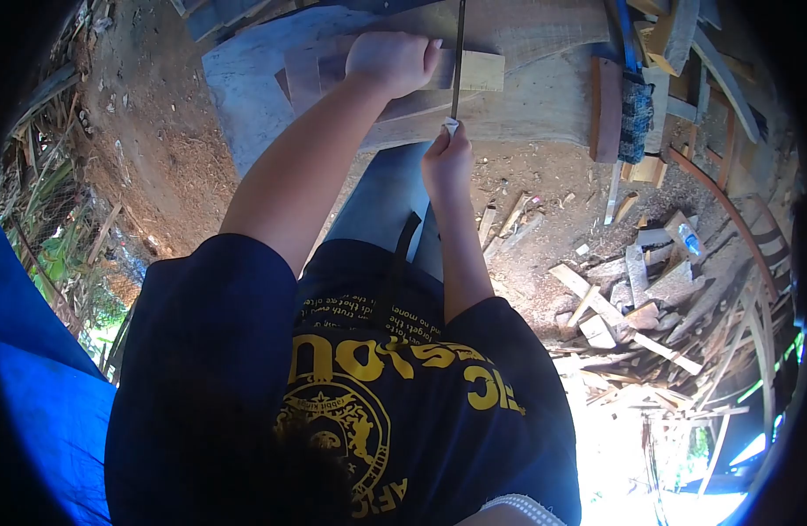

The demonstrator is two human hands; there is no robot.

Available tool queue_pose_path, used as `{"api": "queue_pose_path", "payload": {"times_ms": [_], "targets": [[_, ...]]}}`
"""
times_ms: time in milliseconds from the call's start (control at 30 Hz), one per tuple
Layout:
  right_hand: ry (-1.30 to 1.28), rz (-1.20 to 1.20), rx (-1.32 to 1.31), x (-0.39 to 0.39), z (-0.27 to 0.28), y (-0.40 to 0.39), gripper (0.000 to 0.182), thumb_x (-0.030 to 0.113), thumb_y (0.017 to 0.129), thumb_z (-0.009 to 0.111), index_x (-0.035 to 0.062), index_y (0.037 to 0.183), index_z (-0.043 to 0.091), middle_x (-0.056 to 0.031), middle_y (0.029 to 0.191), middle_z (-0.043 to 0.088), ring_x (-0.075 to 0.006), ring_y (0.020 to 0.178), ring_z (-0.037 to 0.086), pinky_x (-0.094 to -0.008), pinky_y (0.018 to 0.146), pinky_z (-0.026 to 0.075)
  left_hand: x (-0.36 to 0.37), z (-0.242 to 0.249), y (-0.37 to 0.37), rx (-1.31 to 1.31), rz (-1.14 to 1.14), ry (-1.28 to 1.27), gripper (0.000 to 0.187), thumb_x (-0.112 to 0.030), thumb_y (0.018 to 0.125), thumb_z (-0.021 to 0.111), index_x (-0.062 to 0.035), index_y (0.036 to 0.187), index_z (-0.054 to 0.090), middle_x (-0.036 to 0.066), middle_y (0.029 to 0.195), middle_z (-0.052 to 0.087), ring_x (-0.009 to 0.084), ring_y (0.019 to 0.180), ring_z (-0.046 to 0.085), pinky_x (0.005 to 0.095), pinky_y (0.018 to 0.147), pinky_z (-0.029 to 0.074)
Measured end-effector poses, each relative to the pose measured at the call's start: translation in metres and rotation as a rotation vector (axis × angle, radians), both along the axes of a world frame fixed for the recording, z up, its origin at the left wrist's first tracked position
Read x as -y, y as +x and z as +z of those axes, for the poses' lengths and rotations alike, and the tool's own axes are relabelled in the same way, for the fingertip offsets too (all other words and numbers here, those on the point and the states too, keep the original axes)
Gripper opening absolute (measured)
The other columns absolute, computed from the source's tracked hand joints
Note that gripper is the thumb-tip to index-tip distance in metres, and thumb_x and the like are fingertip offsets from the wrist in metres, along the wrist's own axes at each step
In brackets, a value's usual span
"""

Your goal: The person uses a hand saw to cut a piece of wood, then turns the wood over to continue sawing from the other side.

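Left hand point(388, 60) closed flat over small wood block point(474, 72), pinning it on bench plank point(544, 105). Right hand point(447, 162) fisted round handle end of thin blade/file point(459, 53). Blade's long axis runs fwd from right hand, crossing block just beside left fingers.
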State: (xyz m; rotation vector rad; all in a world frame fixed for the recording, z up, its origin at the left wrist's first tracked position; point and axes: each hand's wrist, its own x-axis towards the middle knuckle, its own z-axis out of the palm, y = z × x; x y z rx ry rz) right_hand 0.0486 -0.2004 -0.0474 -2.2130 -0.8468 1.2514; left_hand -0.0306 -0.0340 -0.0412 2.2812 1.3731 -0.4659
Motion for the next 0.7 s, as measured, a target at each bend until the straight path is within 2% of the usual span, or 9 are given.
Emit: {"api": "queue_pose_path", "payload": {"times_ms": [133,200,333,400,533,633,700], "targets": [[0.09,0.003,0.014,0.024,0.007,0.003,0.02,0.011,0.094,0.046,-0.0027,0.105,0.055,-0.0283,0.082,0.064,-0.0466,0.079,0.064,-0.0484,0.064,0.05,-0.002,0.002,0.002,0.001,0.002,-0.009,0.051,-0.038,0.098,0.033,-0.0089,0.077,0.07,0.013,0.073,0.069,0.0316,0.07,0.068,0.0465,0.065,0.054],[0.063,0.025,0.101,0.045,0.012,0.002,0.021,0.011,0.094,0.047,-0.0029,0.106,0.056,-0.0265,0.08,0.064,-0.0457,0.076,0.064,-0.047,0.063,0.05,-0.001,0.001,0.001,0.022,0.01,0.016,0.051,-0.037,0.098,0.034,-0.009,0.077,0.07,0.013,0.073,0.069,0.0318,0.07,0.067,0.0464,0.065,0.054],[-0.001,0.039,0.036,0.046,0.013,0.012,0.021,0.012,0.094,0.048,-0.0033,0.106,0.057,-0.0263,0.08,0.065,-0.0449,0.076,0.064,-0.0469,0.063,0.051,-0.002,0.004,0.002,0.017,0.007,0.001,0.05,-0.037,0.098,0.034,-0.0093,0.077,0.07,0.013,0.073,0.068,0.032,0.069,0.067,0.0465,0.065,0.054],[-0.033,0.036,-0.003,0.042,0.01,0.009,0.034,0.013,0.094,0.047,-0.0092,0.12,0.052,-0.0327,0.086,0.064,-0.0486,0.084,0.064,-0.0501,0.071,0.053,-0.002,0.005,0.003,0.002,0.018,-0.027,0.049,-0.037,0.097,0.034,-0.0096,0.077,0.07,0.013,0.072,0.068,0.0319,0.069,0.067,0.0466,0.065,0.054],[-0.068,0.041,-0.055,0.028,0.021,-0.005,0.034,0.013,0.094,0.048,-0.0078,0.12,0.052,-0.0335,0.086,0.064,-0.0484,0.085,0.064,-0.0512,0.071,0.052,-0.001,0.005,0.003,-0.005,0.017,-0.006,0.049,-0.037,0.097,0.034,-0.0096,0.076,0.07,0.013,0.071,0.068,0.0319,0.068,0.067,0.0467,0.065,0.054],[-0.126,0.165,-0.066,0.023,0.029,-0.011,0.033,0.014,0.094,0.047,-0.006,0.119,0.053,-0.0346,0.086,0.063,-0.0486,0.085,0.064,-0.0511,0.072,0.053,-0.001,0.004,0.005,-0.007,0.019,-0.002,0.049,-0.037,0.097,0.034,-0.0092,0.077,0.07,0.013,0.072,0.068,0.0319,0.068,0.067,0.0464,0.065,0.054],[0.044,0.063,0.091,0.035,0.017,-0.014,0.02,0.011,0.094,0.048,-0.0044,0.104,0.056,-0.0288,0.075,0.063,-0.044,0.073,0.065,-0.0479,0.059,0.05,0.0,-0.001,0.002,0.0,0.003,0.022,0.049,-0.037,0.097,0.034,-0.0091,0.077,0.07,0.013,0.071,0.068,0.0323,0.068,0.067,0.046,0.064,0.054]]}}
